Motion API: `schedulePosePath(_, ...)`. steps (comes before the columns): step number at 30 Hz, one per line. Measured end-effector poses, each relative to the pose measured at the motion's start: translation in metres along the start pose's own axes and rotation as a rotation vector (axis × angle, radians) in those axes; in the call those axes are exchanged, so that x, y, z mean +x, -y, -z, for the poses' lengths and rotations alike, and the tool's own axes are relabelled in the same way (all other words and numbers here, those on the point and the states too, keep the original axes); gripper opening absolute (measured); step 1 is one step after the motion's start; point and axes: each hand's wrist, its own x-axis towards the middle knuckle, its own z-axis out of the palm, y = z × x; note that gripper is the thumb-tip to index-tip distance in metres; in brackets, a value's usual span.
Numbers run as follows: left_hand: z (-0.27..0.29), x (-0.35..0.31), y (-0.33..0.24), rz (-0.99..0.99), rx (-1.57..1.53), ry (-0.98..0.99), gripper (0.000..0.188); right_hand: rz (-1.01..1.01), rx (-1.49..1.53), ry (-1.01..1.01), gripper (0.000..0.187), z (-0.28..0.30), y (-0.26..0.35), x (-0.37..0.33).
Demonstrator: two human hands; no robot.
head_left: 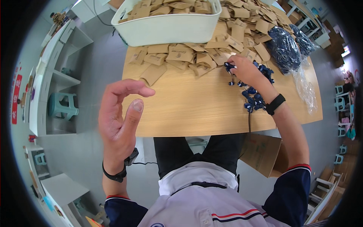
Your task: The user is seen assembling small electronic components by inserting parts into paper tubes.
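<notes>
The light wooden rectangular worktop carries everything under inspection. At its far edge stands a white rectangular plastic tub, filled close to the rim with flat tan cardboard tags. More tags of the same kind lie loose in a spread of tan cardboard tags across the far half of the worktop, from just in front of the tub over to the far right corner. On the right side lie clear plastic bags of dark blue items, with one slack clear bag trailing toward the right edge. Below the worktop, near the person's right knee, stands an open brown cardboard box; its contents cannot be made out.

The items in hand are a loose heap of small dark blue pieces with white details, lying on the worktop right of centre, between the spread of tags and the near edge. Their exact form is too small to tell.

The right hand, with a black band on the wrist, rests on the far end of this heap; its fingers are curled down and pinch one dark blue piece at the heap's upper left edge, just beside the nearest tags.

The left hand, also with a black wrist band, is raised off the worktop's left edge, fingers loosely bent and apart from the thumb, holding nothing, well apart from the heap.
</notes>
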Motion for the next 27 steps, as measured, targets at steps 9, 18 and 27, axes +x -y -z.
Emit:
schedulePosePath(9, 0.021, -0.016, 0.024, 0.123, -0.068, -0.005, 0.022, -0.189, 0.044, 0.205, 0.034, 0.019, 0.014, -0.002)
schedulePosePath(18, 0.07, 0.09, 0.055, 0.281, -0.008, 0.0, 0.037, -0.248, 0.413, 0.048, 0.051, 0.095, 0.022, -0.011)
schedulePosePath(27, 0.148, 0.233, 0.144, 0.447, 0.326, -0.033, 0.05, -0.31, 0.828, 0.162, 0.041, 0.139, 0.01, 0.079)
